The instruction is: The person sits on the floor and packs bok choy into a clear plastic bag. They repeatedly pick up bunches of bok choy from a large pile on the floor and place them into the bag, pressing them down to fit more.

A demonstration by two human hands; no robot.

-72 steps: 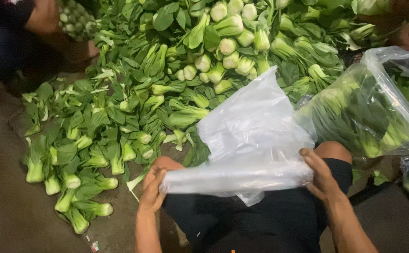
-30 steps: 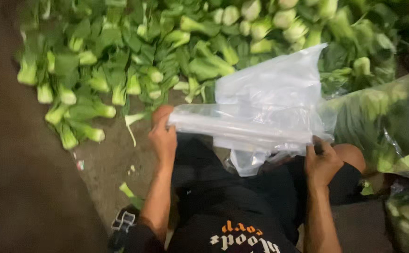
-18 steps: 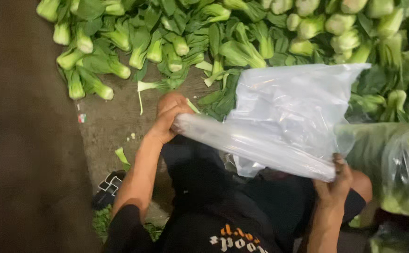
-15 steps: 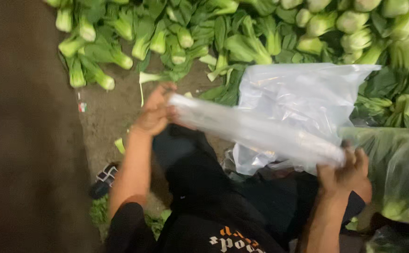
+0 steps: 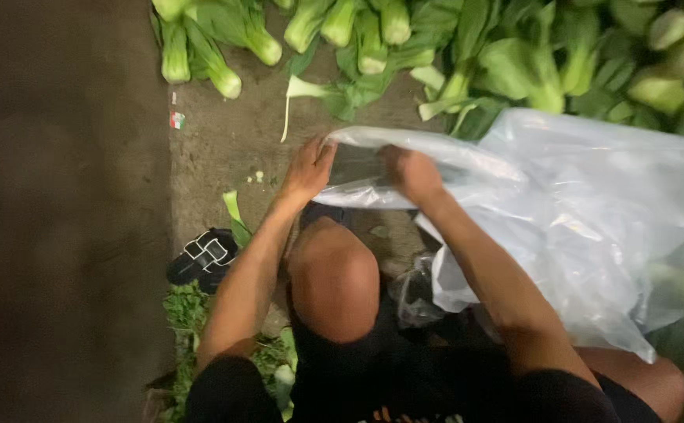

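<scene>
Clear bag (image 5: 584, 211) held low over bare dirt floor (image 5: 224, 157), mouth pulled apart. Left hand (image 5: 306, 168) pinches near rim; right hand (image 5: 411, 171) grips inside edge. Bok choy (image 5: 373, 39) heaped beyond. Black sandal (image 5: 201, 254) beside knee (image 5: 334, 278). Dim light.

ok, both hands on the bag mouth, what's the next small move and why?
Probably spread the mouth wider. The left hand and right hand pinch the rim of the clear plastic bag close together, so the opening looks narrow, and the bok choy lies just beyond it on the ground.
</scene>
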